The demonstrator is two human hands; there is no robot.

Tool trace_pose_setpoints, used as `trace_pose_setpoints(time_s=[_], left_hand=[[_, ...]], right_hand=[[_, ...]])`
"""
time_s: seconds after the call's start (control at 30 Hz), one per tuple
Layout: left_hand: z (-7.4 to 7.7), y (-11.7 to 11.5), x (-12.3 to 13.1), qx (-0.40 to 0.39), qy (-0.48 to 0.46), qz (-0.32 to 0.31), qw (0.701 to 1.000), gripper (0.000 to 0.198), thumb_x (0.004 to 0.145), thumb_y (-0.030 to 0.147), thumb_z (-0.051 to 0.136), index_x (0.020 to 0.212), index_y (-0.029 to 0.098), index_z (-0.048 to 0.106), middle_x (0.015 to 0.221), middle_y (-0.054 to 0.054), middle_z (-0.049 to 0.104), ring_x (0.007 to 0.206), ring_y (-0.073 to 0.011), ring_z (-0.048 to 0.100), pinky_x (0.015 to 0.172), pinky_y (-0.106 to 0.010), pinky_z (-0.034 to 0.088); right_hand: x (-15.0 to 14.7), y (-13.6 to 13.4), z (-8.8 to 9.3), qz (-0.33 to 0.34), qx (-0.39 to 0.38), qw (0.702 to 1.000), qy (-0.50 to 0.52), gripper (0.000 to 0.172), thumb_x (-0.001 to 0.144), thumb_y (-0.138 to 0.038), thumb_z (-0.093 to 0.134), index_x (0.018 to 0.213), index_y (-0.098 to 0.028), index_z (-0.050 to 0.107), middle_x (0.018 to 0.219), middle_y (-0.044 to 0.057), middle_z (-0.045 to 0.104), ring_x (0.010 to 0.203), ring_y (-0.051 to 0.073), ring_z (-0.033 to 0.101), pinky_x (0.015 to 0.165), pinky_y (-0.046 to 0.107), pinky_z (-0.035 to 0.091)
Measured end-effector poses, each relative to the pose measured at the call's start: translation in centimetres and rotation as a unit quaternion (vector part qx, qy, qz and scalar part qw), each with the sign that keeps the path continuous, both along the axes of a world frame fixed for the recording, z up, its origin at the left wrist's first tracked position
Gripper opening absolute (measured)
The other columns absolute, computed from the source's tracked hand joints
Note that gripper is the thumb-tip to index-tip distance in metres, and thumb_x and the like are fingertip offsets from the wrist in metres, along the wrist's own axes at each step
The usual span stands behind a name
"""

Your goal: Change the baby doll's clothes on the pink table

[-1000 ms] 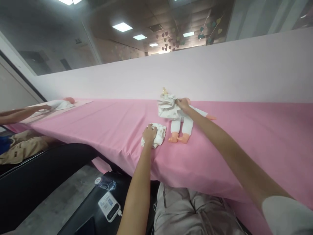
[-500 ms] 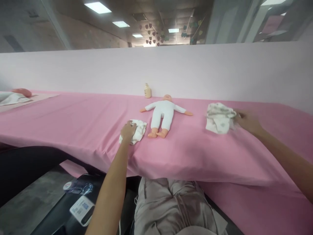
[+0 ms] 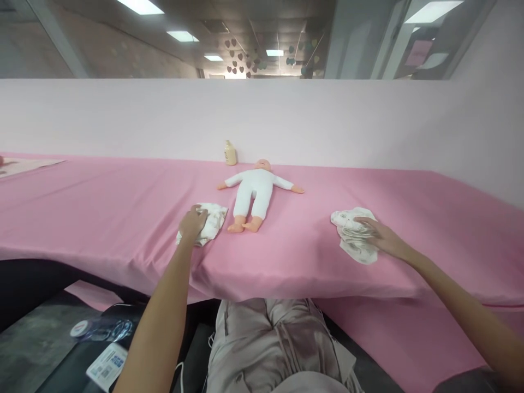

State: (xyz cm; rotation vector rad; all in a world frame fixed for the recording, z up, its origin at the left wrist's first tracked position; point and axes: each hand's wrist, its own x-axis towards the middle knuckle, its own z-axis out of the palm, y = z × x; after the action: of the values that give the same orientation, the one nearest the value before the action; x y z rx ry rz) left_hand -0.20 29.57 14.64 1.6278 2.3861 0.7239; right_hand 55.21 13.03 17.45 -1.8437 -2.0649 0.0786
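A baby doll (image 3: 254,188) in a white bodysuit lies on its back on the pink-covered table, arms spread and bare feet toward me. Left of its feet, my left hand (image 3: 194,222) grips a crumpled white cloth (image 3: 213,220) with curled fingers. Over to the right, my right hand (image 3: 380,236) has its fingers closed on a bunched white cloth with small printed patterns (image 3: 355,236), which rests on the table. Whether either cloth is a garment cannot be made out.
A pale yellow bottle (image 3: 230,154) stands behind the doll by the white wall (image 3: 164,120). Pink fabric (image 3: 286,267) drapes over the table's near edge. Below left, a water bottle (image 3: 102,329) and a white card (image 3: 107,364) lie on a black surface.
My right hand has lowered the patterned cloth onto the table, nearer to me. The left hand stays on its cloth. The view has shifted to the right.
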Motion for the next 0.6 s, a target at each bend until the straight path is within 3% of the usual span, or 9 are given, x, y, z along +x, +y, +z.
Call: trace_pose_setpoints(time_s=[0.07, 0.13, 0.3, 0.43, 0.6], left_hand=[[0.0, 0.0, 0.0, -0.001, 0.004, -0.001, 1.0, 0.054, 0.088, 0.048, 0.034, 0.135, 0.023, 0.043, 0.128, -0.016, 0.058, 0.118, -0.0341, 0.054, 0.096, -0.045, 0.043], [-0.1, 0.1, 0.0, -0.001, 0.007, -0.002, 1.0, 0.053, 0.088, 0.048, 0.034, 0.135, 0.023, 0.043, 0.128, -0.015, 0.058, 0.119, -0.0336, 0.054, 0.096, -0.044, 0.043], [0.0, 0.1, 0.0, -0.003, 0.009, 0.001, 1.0, 0.052, 0.088, 0.048, 0.033, 0.134, 0.025, 0.044, 0.127, -0.014, 0.058, 0.119, -0.033, 0.054, 0.096, -0.045, 0.043], [0.0, 0.1, 0.1, -0.004, 0.006, 0.003, 1.0, 0.051, 0.088, 0.048, 0.035, 0.133, 0.024, 0.044, 0.126, -0.015, 0.059, 0.118, -0.0331, 0.055, 0.095, -0.045, 0.043], [-0.1, 0.1, 0.1, -0.003, 0.004, 0.004, 1.0, 0.052, 0.089, 0.048, 0.035, 0.134, 0.024, 0.044, 0.126, -0.015, 0.059, 0.117, -0.0335, 0.055, 0.095, -0.045, 0.042]], right_hand=[[-0.5, 0.5, -1.0, 0.019, -0.019, 0.999, -0.034, 0.065, 0.081, -0.046, 0.051, 0.139, -0.02, 0.039, 0.142, 0.014, 0.045, 0.127, 0.033, 0.046, 0.1, 0.048, 0.044], [-0.4, 1.1, -2.1, 0.014, -0.001, 0.994, -0.108, 0.072, 0.079, -0.05, 0.052, 0.142, -0.019, 0.034, 0.146, 0.014, 0.038, 0.135, 0.035, 0.035, 0.105, 0.058, 0.033], [3.0, 2.0, -3.5, -0.019, 0.057, 0.978, -0.202, 0.065, 0.072, -0.017, 0.044, 0.137, -0.019, 0.04, 0.136, 0.012, 0.05, 0.122, 0.032, 0.048, 0.1, 0.05, 0.038], [5.4, 1.9, -3.7, -0.043, 0.071, 0.978, -0.193, 0.054, 0.074, -0.016, 0.043, 0.127, -0.015, 0.047, 0.129, 0.021, 0.053, 0.118, 0.037, 0.05, 0.095, 0.049, 0.039], [5.2, 0.7, -3.0, -0.035, 0.028, 0.988, -0.147, 0.042, 0.074, -0.018, 0.044, 0.116, -0.018, 0.05, 0.129, 0.022, 0.052, 0.12, 0.036, 0.048, 0.095, 0.045, 0.037]])
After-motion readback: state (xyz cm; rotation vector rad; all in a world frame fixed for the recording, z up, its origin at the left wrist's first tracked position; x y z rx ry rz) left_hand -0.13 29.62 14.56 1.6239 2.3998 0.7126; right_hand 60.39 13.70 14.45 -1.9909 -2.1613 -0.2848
